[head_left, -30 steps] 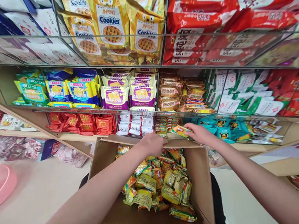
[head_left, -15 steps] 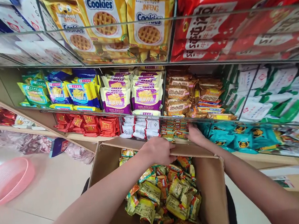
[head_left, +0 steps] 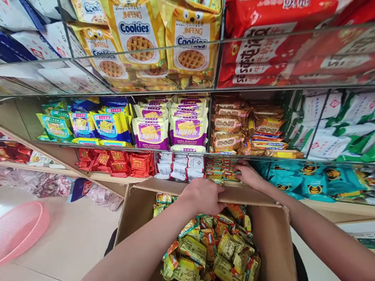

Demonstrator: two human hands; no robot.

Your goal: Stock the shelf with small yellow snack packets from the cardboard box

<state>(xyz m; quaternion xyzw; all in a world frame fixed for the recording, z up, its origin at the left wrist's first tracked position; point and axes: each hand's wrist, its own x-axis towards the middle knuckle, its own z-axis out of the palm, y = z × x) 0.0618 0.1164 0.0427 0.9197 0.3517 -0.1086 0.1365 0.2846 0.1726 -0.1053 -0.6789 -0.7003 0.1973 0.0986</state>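
At the low shelf, just beyond the open brown cardboard box [head_left: 273, 238], the right hand [head_left: 251, 176] reaches to the right end of a row of small orange-and-green foil packets [head_left: 215, 169]. Its fingers are bent against that end; I cannot tell whether they are clamped on a packet or only pressing. The left hand [head_left: 203, 195] is curled at the box's far wall, its fingertips partly hidden, so whether it grips the cardboard or a packet cannot be told.

The row stands between small white-and-red packets [head_left: 179, 170] and teal packets [head_left: 311, 184]; loose yellow-and-orange foil packets [head_left: 193, 248] lie jumbled in the box.

To do this placing well, as I judge it, keep the right wrist low under the shelf above, press the row's end flat and square with light fingertips so the thin wrappers don't crumple, and avoid nudging the teal packets. A steady left hand would help keep the box from tipping.
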